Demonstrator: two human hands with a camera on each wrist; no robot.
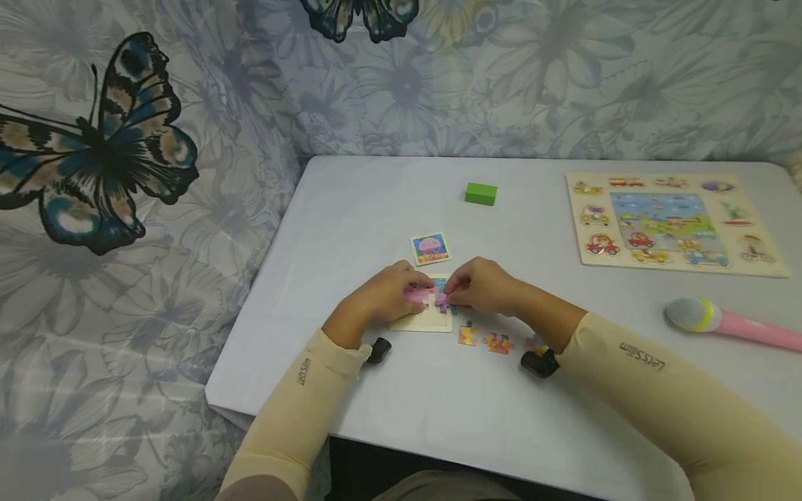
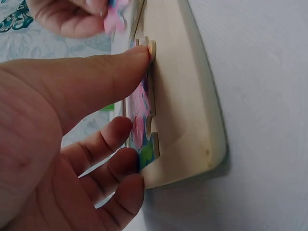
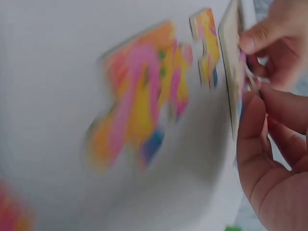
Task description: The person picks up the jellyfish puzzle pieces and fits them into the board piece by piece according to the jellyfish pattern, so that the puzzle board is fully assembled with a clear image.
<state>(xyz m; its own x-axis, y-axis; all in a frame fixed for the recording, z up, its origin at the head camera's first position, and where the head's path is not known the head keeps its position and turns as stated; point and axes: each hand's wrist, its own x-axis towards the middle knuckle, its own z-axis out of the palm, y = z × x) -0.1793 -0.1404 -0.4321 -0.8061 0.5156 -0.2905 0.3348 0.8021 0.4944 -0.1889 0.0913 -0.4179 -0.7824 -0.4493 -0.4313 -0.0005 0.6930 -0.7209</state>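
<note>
Pale wood forms the puzzle tray point(image 1: 421, 323), which in the head view lies on the white bench point(image 1: 351, 209) between my left hand point(image 1: 387, 291) and my right hand point(image 1: 482, 287). A small square picture point(image 1: 430, 249) lies just beyond it, a green block point(image 1: 480, 194) farther off. Loose pieces point(image 1: 498, 343) sit near and to the right; well right are a picture board point(image 1: 664, 261) and a pink microphone point(image 1: 761, 330).

From my left wrist, I see my left thumb and fingers spread loosely, their tips touching the laid pieces point(image 2: 142, 108) in the tray. My right hand pinches a pink piece point(image 2: 114, 20) between thumb and finger.

From my right wrist, that pinch stands against the tray's picture side; the closest loose pieces are blurred.
</note>
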